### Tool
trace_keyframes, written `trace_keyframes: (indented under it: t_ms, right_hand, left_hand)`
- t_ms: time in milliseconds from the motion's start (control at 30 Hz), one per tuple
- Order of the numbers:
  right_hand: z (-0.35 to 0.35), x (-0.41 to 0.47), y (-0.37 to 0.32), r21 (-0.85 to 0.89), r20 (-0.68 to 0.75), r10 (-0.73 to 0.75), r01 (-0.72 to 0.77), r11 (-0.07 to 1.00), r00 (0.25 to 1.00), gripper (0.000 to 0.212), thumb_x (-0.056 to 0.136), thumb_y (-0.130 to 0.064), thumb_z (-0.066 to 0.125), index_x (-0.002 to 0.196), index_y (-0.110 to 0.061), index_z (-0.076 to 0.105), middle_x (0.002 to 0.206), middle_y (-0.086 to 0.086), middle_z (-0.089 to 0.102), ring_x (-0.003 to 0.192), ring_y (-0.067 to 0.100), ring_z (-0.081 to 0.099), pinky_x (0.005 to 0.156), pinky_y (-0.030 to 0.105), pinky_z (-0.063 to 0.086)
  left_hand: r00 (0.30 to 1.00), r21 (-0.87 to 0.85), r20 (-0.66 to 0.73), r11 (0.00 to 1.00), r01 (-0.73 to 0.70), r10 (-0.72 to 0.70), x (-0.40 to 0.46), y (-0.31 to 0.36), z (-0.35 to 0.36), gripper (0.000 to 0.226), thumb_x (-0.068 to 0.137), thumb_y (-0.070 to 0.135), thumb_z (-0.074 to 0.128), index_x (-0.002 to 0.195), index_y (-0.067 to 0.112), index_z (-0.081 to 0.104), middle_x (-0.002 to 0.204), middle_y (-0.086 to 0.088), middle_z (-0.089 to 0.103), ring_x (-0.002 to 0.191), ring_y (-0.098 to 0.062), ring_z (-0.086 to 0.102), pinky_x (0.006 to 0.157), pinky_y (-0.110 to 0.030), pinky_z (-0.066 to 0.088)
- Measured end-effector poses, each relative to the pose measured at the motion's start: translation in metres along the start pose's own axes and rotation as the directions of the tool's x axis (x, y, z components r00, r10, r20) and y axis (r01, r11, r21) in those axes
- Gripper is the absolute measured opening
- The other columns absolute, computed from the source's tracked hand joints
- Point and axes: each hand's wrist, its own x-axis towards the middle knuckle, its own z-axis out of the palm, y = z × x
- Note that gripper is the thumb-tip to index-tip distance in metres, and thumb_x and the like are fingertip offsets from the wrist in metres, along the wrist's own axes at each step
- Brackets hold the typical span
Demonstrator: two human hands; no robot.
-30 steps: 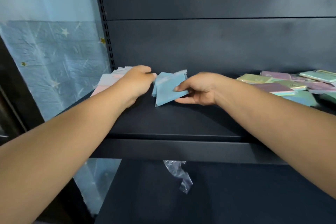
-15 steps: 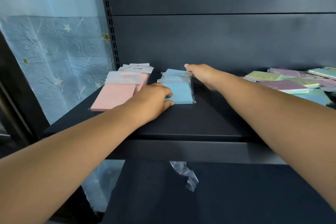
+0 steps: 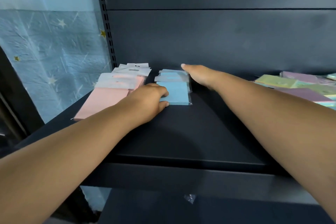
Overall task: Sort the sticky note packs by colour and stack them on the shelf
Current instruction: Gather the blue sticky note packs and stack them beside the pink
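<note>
Pink packs (image 3: 101,100) lie stacked on the dark shelf (image 3: 190,132), just left of the left hand (image 3: 147,103). Its curled fingers (image 3: 162,94) grip the near left corner of the blue packs (image 3: 175,91). The right hand (image 3: 200,76), fingers straight, presses flat against that stack's right side. Unsorted packs (image 3: 298,85) (mixed green, purple) lie well right of it.

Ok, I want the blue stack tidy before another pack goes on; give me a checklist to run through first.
1. Blue sticky note packs lying on the dark metal shelf: ok.
2. Blue stack edges squared: not ok, upper packs sit offset.
3. Left hand steadying the front corner: ok.
4. Right hand against the stack's right rear side: ok.
5. Pink sticky note packs kept apart: ok.
6. Unsorted mixed-colour packs remaining: not ok.
</note>
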Motion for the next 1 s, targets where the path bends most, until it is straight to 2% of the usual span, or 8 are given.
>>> trace_keyframes:
  t_ms: [100,233,367,467,600,733,833,1000]
  right_hand:
    - [-0.015,-0.021,-0.001,-0.287,-0.043,-0.056,0.041,0.957,0.998,0.045,0.099,-0.035,0.033,0.128,-0.006,0.052,0.137,0.010,0.049,0.125,0.026,0.045,0.101,0.032,0.034]
    - [-0.049,-0.071,0.007,-0.490,-0.181,-0.108,0.006,0.871,0.977,0.043,0.095,-0.036,0.042,0.109,-0.002,0.063,0.114,0.014,0.063,0.107,0.029,0.055,0.085,0.031,0.043]
    - [-0.081,-0.129,0.032,-0.536,-0.361,-0.131,-0.091,0.840,0.923,0.036,0.089,-0.044,0.050,0.081,-0.011,0.063,0.093,0.005,0.063,0.088,0.023,0.053,0.073,0.029,0.042]
    - [-0.099,-0.165,0.057,-0.481,-0.455,-0.033,-0.214,0.850,0.890,0.037,0.088,-0.046,0.053,0.079,-0.012,0.062,0.083,0.004,0.058,0.081,0.021,0.048,0.062,0.028,0.034]
    - [-0.115,-0.192,0.095,-0.409,-0.507,0.070,-0.311,0.858,0.859,0.045,0.087,-0.050,0.052,0.091,-0.008,0.067,0.097,0.011,0.066,0.086,0.024,0.052,0.072,0.030,0.037]
    - [-0.118,-0.207,0.123,-0.394,-0.343,0.129,-0.267,0.879,0.931,0.056,0.081,-0.062,0.050,0.104,-0.012,0.062,0.119,0.005,0.056,0.111,0.021,0.048,0.092,0.031,0.037]
    - [-0.119,-0.216,0.138,-0.452,-0.186,0.107,-0.182,0.873,0.977,0.065,0.079,-0.070,0.044,0.123,-0.023,0.051,0.143,0.003,0.040,0.131,0.021,0.035,0.105,0.034,0.030]
    - [-0.136,-0.223,0.161,-0.309,-0.167,-0.015,-0.038,0.950,0.986,0.068,0.078,-0.061,0.056,0.133,-0.022,0.047,0.141,-0.002,0.042,0.129,0.018,0.039,0.104,0.028,0.032]
  left_hand:
    - [0.996,-0.027,-0.088,0.999,-0.034,0.032,-0.009,0.004,-0.007,0.039,0.094,0.033,0.049,0.130,0.019,0.049,0.136,0.002,0.046,0.125,-0.015,0.042,0.098,-0.022,0.031]
    - [0.966,-0.100,-0.244,0.989,-0.108,0.081,-0.022,0.027,-0.022,0.031,0.094,0.033,0.047,0.121,0.023,0.055,0.122,0.006,0.058,0.113,-0.015,0.051,0.088,-0.024,0.035]
    - [0.953,-0.221,-0.280,0.959,-0.179,0.113,-0.029,0.065,-0.030,0.020,0.092,0.040,0.047,0.092,0.026,0.061,0.082,0.017,0.057,0.076,-0.007,0.052,0.062,-0.024,0.037]
    - [0.957,-0.253,-0.254,0.945,-0.206,0.141,-0.027,0.099,-0.029,0.028,0.093,0.043,0.044,0.083,0.022,0.060,0.082,0.012,0.064,0.079,-0.012,0.054,0.062,-0.025,0.039]
    - [0.965,-0.277,-0.183,0.932,-0.235,0.189,-0.023,0.141,-0.019,0.043,0.093,0.044,0.042,0.086,0.010,0.067,0.086,-0.005,0.071,0.085,-0.023,0.061,0.072,-0.035,0.048]
    - [0.982,-0.237,-0.063,0.953,-0.190,0.180,-0.017,0.177,-0.004,0.047,0.093,0.047,0.040,0.087,0.009,0.067,0.079,-0.008,0.063,0.067,-0.019,0.051,0.058,-0.030,0.036]
    - [0.993,-0.215,-0.002,0.970,-0.116,0.118,-0.012,0.199,0.005,0.044,0.094,0.048,0.038,0.083,0.016,0.065,0.068,0.002,0.049,0.065,-0.015,0.045,0.051,-0.026,0.029]
    - [0.994,-0.315,0.041,0.943,0.105,-0.098,-0.011,0.225,0.012,0.054,0.095,0.050,0.032,0.072,0.009,0.057,0.070,-0.004,0.050,0.077,-0.023,0.046,0.057,-0.029,0.031]
